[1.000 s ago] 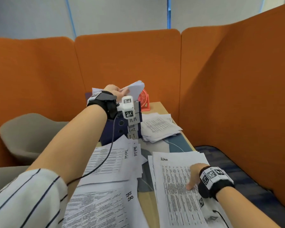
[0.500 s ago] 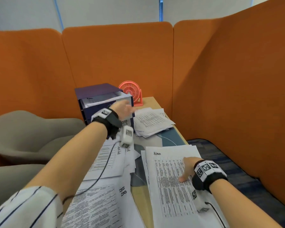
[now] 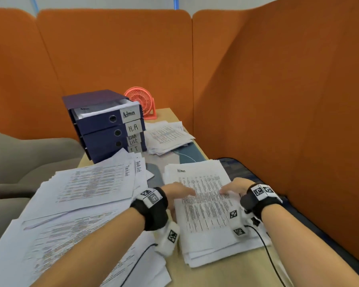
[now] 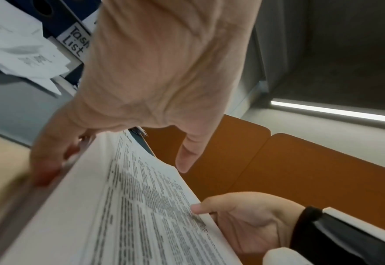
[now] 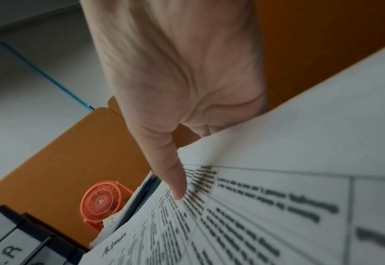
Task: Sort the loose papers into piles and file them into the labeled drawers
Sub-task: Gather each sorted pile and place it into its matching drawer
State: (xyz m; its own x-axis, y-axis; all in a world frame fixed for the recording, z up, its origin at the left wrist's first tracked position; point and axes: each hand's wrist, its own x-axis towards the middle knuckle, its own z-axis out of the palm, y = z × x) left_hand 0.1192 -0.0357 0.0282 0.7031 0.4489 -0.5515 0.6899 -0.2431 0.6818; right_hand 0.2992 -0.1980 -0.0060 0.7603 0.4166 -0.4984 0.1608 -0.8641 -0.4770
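A stack of printed sheets headed "Admin" (image 3: 205, 216) lies on the desk in front of me. My left hand (image 3: 178, 192) is at its left edge, fingers (image 4: 46, 161) curled against and under the side and thumb over the top sheet. My right hand (image 3: 233, 187) holds the right edge, with its thumb (image 5: 175, 179) pressed on the print and its fingers hidden beneath the raised sheets. The purple drawer unit (image 3: 100, 129) stands at the far left. Its top drawer, labelled Admin (image 3: 129, 113), is pulled out with paper inside. The H.R, Task List and I.T drawers below are closed.
A "Task List" pile (image 3: 91, 183) and another pile (image 3: 60, 245) spread over the left of the desk. A further loose pile (image 3: 166, 135) lies beside the drawers, with a coral fan (image 3: 142, 100) behind. Orange partitions (image 3: 278, 100) wall in the back and right. A grey chair (image 3: 29, 154) is left.
My left hand has left the open Admin drawer, without the sheets it held up, and come down to the Admin stack's left edge. My right hand has shifted to the stack's right edge.
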